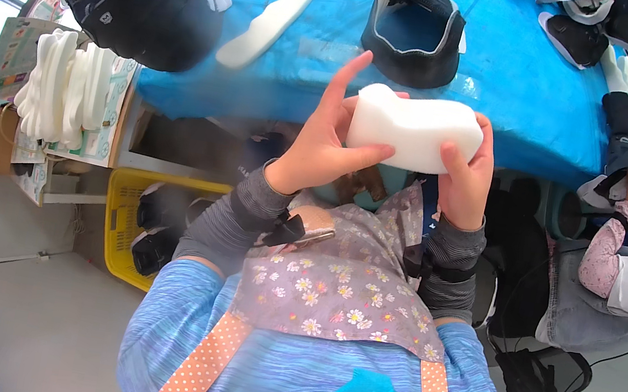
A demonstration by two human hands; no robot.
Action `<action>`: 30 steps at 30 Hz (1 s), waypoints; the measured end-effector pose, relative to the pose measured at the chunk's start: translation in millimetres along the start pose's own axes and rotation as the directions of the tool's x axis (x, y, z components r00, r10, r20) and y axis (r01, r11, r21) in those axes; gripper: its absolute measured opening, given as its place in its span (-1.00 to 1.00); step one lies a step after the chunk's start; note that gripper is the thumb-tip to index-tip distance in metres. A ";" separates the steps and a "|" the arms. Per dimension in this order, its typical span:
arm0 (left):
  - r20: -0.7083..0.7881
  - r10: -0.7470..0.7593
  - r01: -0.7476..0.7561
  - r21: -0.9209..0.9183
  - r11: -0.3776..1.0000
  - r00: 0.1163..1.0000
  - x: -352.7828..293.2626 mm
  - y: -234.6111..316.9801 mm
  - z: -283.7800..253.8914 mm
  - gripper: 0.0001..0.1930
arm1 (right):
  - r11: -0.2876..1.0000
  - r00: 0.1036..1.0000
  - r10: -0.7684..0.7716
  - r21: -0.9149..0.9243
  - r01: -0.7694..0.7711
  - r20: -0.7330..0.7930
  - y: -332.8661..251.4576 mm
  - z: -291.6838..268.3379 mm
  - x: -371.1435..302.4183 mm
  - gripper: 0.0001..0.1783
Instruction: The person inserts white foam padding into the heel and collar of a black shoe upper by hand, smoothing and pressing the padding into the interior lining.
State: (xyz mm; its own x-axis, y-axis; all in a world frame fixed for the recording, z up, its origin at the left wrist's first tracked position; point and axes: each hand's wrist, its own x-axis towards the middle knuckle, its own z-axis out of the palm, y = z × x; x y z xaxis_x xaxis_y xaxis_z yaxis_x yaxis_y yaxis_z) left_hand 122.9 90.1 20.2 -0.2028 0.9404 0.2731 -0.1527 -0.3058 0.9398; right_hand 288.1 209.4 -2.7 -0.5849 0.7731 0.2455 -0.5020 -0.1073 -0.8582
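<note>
A white shaped foam piece (416,133), like a shoe insert, is held up between my two hands over the table's near edge. My left hand (334,137) grips its left end, thumb along the lower edge and index finger raised. On the other end, my right hand (468,176) is closed with the thumb across the front face. Just beyond stands a black shoe (410,67), its grey-edged opening showing a blue inside. Left of that shoe, a second white foam piece (268,22) lies flat on the blue table cover (329,3).
Black shoes (142,9) sit at the table's left. White foam pieces are stacked on a cardboard-covered stand (69,93) and heaped at the far right. A yellow crate (114,221) with shoes stands below left. At right, a co-worker's arm (603,253) reaches toward a shoe.
</note>
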 end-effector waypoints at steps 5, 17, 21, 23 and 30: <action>-0.151 0.279 -0.276 0.040 0.960 0.948 22.3 -20.4 -21.6 -0.03 | 0.979 0.982 -0.186 0.079 0.187 -0.026 0.8 -20.6 -19.6 -0.51; -0.632 0.307 -0.169 0.269 0.948 0.711 100.6 -94.8 -69.7 -0.46 | 0.969 0.958 -0.243 0.016 0.248 -0.154 1.6 -10.2 -25.0 -0.45; -0.558 0.421 -0.206 0.408 0.890 0.715 90.8 -54.7 -103.8 -0.62 | 0.969 0.955 -0.235 0.031 0.244 -0.182 -3.1 -13.1 -5.3 -0.51; -0.533 0.310 -0.121 0.359 0.925 0.788 81.1 -42.5 -133.7 -0.62 | 0.969 0.961 -0.234 0.048 0.243 -0.149 -3.9 -6.9 10.8 -0.54; -0.514 0.182 -0.020 0.304 0.952 0.838 64.9 -46.7 -144.6 -0.62 | 0.981 0.979 -0.166 0.123 0.151 0.119 8.7 67.9 86.1 -0.55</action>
State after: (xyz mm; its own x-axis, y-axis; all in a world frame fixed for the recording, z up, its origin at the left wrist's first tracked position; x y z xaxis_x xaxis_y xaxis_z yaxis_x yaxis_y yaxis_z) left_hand -23.0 143.8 -35.8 -0.6948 0.6563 0.2941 0.1527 -0.2650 0.9521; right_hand 190.2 232.6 41.5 -0.5651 0.7001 0.4365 -0.6594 -0.0654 -0.7489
